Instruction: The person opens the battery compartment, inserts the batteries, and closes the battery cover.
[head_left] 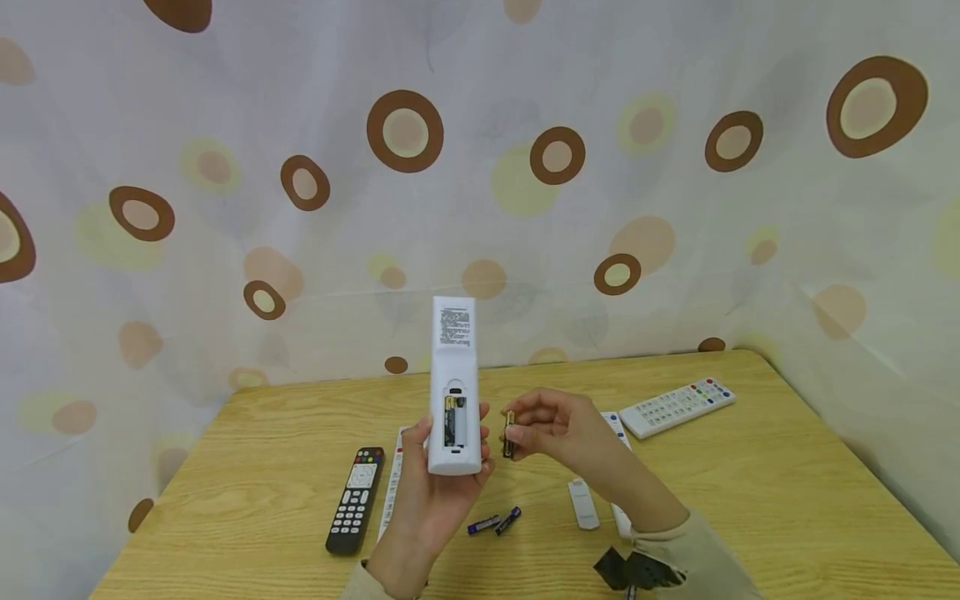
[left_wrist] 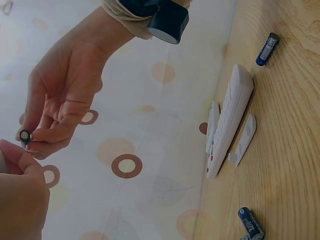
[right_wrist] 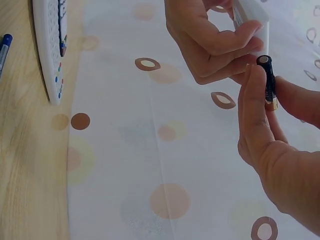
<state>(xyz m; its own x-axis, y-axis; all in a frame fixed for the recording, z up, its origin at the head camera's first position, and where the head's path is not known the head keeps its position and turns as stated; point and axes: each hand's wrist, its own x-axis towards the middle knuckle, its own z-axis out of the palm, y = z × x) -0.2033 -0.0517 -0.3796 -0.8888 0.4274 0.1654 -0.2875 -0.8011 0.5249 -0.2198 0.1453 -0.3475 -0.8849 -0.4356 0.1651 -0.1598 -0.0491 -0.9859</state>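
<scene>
A big spotted cloth [head_left: 465,225] hangs at the back and the sides, and in front of it is the wooden bench [head_left: 262,467]. Over the bench are two hands. The left hand [head_left: 442,496] has its grip curled round a white remote [head_left: 454,362], which stands nearly straight up with its back turned to the person's eyes, likely so the open slot is easy to see. The right hand [head_left: 558,429] is just beside it, and its grip pinches a dark battery between thumb and fingers, perhaps because such a small thing needs only the fingertips. On the bench, a black remote [head_left: 356,500] lies on the left, and a second white remote [head_left: 678,407] lies at the back on the right, both with buttons up. Two more white remotes are partly hidden by the hands. The small white lid [head_left: 583,504] lies near the right arm, maybe to be close by. Smallest are the batteries: two blue batteries [head_left: 483,525] near each other on the bench, the pinched battery [head_left: 508,450], and one battery [head_left: 450,427] in the slot's left side. The right side looks bare, but it is too small to be sure.
</scene>
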